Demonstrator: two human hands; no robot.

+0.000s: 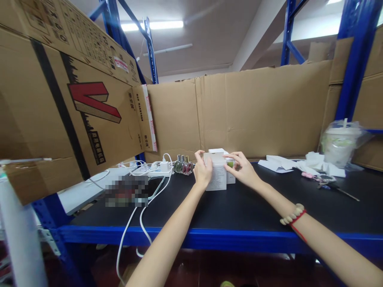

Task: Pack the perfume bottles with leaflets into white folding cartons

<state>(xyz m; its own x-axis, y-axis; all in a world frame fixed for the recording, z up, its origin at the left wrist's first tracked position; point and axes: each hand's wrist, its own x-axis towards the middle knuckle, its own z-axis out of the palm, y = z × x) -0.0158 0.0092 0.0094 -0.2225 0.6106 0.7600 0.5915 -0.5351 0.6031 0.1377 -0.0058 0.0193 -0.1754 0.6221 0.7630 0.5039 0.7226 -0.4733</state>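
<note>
A small white box (216, 178) with fine grey print stands upright on the black tabletop, its top flap raised. My left hand (203, 169) is closed round the left side of this box, thumb on the front face. At the right edge, my right hand (243, 170) has bent fingers and thumb at the box's upper corner, seemingly gripping it. Behind it stands another white box (231, 178), mostly hidden, with a green patch near my right fingers. What is inside the front box cannot be seen.
Small bottles (183, 165) in clear wrap stand left of my hands, beside a white power strip (149, 170) and charging cables. A phone (155, 185) lies nearby. Crumpled white paper (318, 162), keys (327, 180) and a lidded cup (341, 143) lie right. Cardboard walls (269, 111) enclose the table.
</note>
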